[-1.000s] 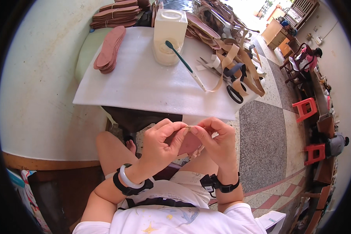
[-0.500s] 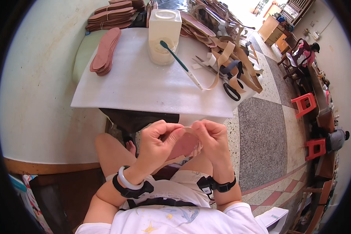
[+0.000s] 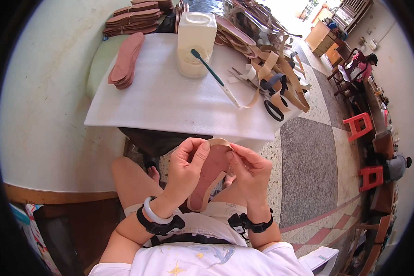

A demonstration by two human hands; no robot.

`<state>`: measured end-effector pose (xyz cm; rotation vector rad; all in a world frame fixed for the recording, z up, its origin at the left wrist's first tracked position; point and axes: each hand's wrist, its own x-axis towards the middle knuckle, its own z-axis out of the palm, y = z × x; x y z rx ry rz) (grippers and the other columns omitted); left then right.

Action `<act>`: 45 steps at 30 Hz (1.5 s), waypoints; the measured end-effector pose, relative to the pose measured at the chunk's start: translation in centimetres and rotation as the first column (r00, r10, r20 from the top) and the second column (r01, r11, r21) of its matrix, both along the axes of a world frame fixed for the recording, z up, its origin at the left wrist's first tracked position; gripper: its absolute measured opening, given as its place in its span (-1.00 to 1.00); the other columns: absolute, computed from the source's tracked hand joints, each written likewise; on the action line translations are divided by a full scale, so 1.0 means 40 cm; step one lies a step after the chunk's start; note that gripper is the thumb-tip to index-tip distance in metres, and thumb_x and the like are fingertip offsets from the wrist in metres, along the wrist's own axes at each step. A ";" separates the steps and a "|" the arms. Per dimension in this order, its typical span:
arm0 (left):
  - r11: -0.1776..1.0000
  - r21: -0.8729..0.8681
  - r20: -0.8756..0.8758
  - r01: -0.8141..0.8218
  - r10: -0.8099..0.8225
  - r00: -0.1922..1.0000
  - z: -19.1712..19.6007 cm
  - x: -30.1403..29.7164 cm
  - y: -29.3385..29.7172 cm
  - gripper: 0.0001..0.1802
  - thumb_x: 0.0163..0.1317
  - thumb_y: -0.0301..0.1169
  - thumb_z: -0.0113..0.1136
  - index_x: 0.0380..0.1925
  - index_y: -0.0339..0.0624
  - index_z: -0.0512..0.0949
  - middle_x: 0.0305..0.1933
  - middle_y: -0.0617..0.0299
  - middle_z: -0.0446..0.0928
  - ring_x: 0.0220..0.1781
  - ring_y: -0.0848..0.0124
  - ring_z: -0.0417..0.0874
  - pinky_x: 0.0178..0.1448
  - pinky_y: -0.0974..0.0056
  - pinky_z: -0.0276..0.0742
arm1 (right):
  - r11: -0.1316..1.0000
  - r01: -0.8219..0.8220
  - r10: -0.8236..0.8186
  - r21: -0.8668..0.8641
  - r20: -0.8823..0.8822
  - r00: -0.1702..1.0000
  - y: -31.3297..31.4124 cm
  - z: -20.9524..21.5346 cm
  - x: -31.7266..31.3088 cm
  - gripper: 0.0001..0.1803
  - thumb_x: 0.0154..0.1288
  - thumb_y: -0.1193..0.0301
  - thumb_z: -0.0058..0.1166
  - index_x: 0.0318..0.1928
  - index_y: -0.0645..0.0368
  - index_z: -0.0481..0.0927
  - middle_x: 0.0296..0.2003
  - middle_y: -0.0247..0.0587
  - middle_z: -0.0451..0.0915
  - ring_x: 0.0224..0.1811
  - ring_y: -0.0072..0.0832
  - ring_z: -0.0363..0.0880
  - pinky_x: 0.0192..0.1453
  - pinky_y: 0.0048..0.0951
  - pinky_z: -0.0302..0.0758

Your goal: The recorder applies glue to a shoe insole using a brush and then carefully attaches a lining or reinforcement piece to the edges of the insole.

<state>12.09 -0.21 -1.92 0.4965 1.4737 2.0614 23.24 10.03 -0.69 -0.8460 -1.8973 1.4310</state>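
Above my lap I hold a reddish-brown shoe insole (image 3: 209, 171) with a beige strip (image 3: 220, 142) along its edge. My left hand (image 3: 187, 164) pinches the upper left rim between thumb and fingers. On the upper right rim, my right hand (image 3: 250, 169) presses with its thumb on the face and fingers behind. The insole's lower end hangs down toward my lap, its beige border showing there too. Part of the right edge is hidden by my right hand.
On the white-covered table (image 3: 156, 108) are an insole stack (image 3: 125, 60), a translucent container (image 3: 195, 46), a teal-and-white brush (image 3: 215, 79), black-handled scissors (image 3: 273, 111) and beige strips (image 3: 267, 66). Bundled insoles (image 3: 132, 19) lie behind. Red stools (image 3: 358, 126) and people are at right.
My hands have moved apart along the rim. The insole is now tilted so that its face and lower end show more fully.
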 end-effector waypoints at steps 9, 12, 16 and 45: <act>0.986 -0.090 -0.224 0.141 -0.158 0.962 0.021 -0.021 -0.015 -0.72 0.34 -0.24 0.17 -0.32 -0.28 0.61 -0.48 0.50 0.48 -0.42 0.76 0.35 -0.36 0.58 0.27 | 0.993 -0.100 0.099 -0.060 -0.024 0.995 -0.005 0.024 -0.013 -0.77 0.23 0.69 0.12 -0.09 0.37 0.64 -0.33 -0.25 0.65 -0.36 -0.70 0.55 -0.28 -0.72 0.47; 0.989 -0.117 -0.219 0.093 -0.117 0.969 0.005 -0.035 -0.021 -0.69 0.30 -0.20 0.21 -0.26 -0.27 0.64 -0.50 0.46 0.53 -0.45 0.72 0.37 -0.40 0.55 0.30 | 0.990 -0.131 0.130 0.048 0.009 0.991 0.011 0.028 -0.012 -0.80 0.22 0.49 0.17 -0.13 0.11 0.69 -0.37 -0.36 0.69 -0.42 -0.70 0.63 -0.40 -0.71 0.46; 0.992 -0.080 -0.152 0.094 -0.106 0.983 0.012 -0.046 -0.017 -0.67 0.31 -0.18 0.20 -0.27 -0.27 0.64 -0.52 0.46 0.51 -0.48 0.72 0.36 -0.43 0.55 0.29 | 0.962 -0.172 0.165 0.210 0.049 0.985 0.023 0.030 -0.019 -0.81 0.23 0.39 0.17 -0.14 -0.05 0.71 -0.32 -0.50 0.69 -0.47 -0.68 0.64 -0.51 -0.68 0.40; 0.980 0.192 0.174 -0.053 0.019 0.984 0.043 -0.064 -0.001 -0.62 0.35 -0.15 0.14 -0.29 -0.32 0.64 -0.47 0.41 0.56 -0.47 0.73 0.42 -0.43 0.59 0.31 | 0.542 -0.387 0.252 0.746 0.295 0.922 -0.016 0.117 -0.051 -0.47 0.01 0.68 0.06 0.11 0.35 0.51 -0.20 -0.12 0.48 -0.16 -0.28 0.49 -0.10 -0.40 0.48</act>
